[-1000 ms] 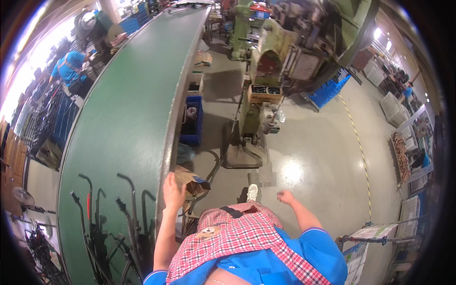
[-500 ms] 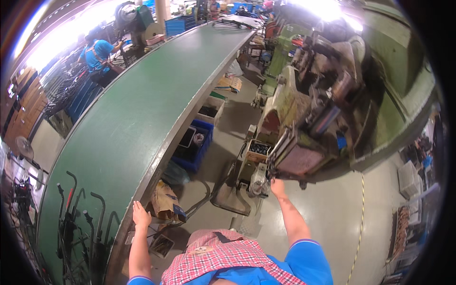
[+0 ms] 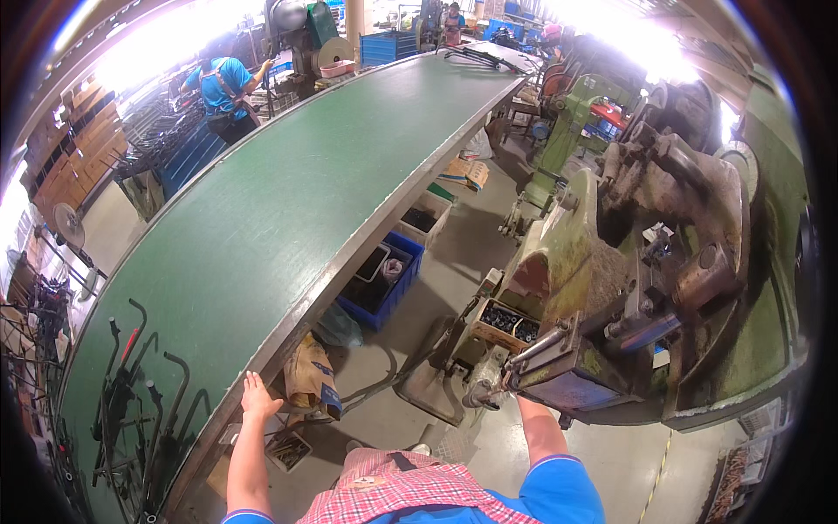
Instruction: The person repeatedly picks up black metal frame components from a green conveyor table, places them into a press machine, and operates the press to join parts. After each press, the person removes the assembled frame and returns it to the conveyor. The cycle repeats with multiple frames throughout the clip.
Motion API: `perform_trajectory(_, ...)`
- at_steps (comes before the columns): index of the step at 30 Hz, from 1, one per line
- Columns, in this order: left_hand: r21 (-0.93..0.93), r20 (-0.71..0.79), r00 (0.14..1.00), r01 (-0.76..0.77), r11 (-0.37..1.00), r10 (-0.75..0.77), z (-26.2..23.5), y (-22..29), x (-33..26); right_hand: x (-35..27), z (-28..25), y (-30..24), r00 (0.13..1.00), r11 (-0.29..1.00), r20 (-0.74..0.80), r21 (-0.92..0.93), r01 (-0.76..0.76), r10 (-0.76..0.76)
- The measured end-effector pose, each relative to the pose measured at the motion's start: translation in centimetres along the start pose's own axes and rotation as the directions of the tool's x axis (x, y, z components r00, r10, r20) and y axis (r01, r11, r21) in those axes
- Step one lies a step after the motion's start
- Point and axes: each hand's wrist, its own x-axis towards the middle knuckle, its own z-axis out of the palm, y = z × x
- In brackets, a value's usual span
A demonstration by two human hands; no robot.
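My left hand [image 3: 258, 397] lies with fingers stretched out against the near edge of a long green-topped table [image 3: 288, 227]; it holds nothing. Close by it on the tabletop stand several bent black metal rods [image 3: 157, 410], one with a red mark. On the other side, my right hand [image 3: 530, 409] reaches to the underside of a big, worn green press machine [image 3: 585, 384], and its fingers are hidden behind the front block. Beside that hand is a grey metal machine part [image 3: 485, 382]. Just above sits a small open box [image 3: 506, 323] of dark small parts.
Under the table are a blue bin [image 3: 393, 284], a brown paper sack [image 3: 310, 371] and a small tray [image 3: 289, 450]. A foot-pedal frame [image 3: 428, 384] stands on the floor between table and machine. A co-worker in blue [image 3: 229, 92] stands beyond the table's left side.
The view has shifted, so table and machine sit differently in it. My right hand has gone further in behind the machine's front block. The left hand stays at the table edge.
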Motion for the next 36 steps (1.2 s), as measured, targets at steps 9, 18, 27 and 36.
perform_trajectory(9,-0.003,0.044,0.999,0.028,1.0,-0.028,-1.5,1.3,-0.4,-0.3,-0.4,0.4,1.0,0.996,-0.002,0.093,-0.006,0.007)
perform_trajectory(18,0.026,0.051,0.998,0.019,0.999,-0.021,-1.4,1.2,-0.2,-2.1,-1.7,-0.8,0.999,0.888,-0.028,0.46,0.0,0.015)
perform_trajectory(27,0.005,-0.004,1.0,-0.009,1.0,0.009,-0.7,1.1,-0.2,-8.1,-12.2,-6.3,0.89,0.15,0.453,0.885,-0.441,-0.059)
perform_trajectory(36,0.051,-0.064,0.982,-0.176,0.983,0.179,-1.0,-1.4,-0.2,-11.3,-16.3,-12.8,0.906,0.026,0.418,0.908,-0.418,-0.058)
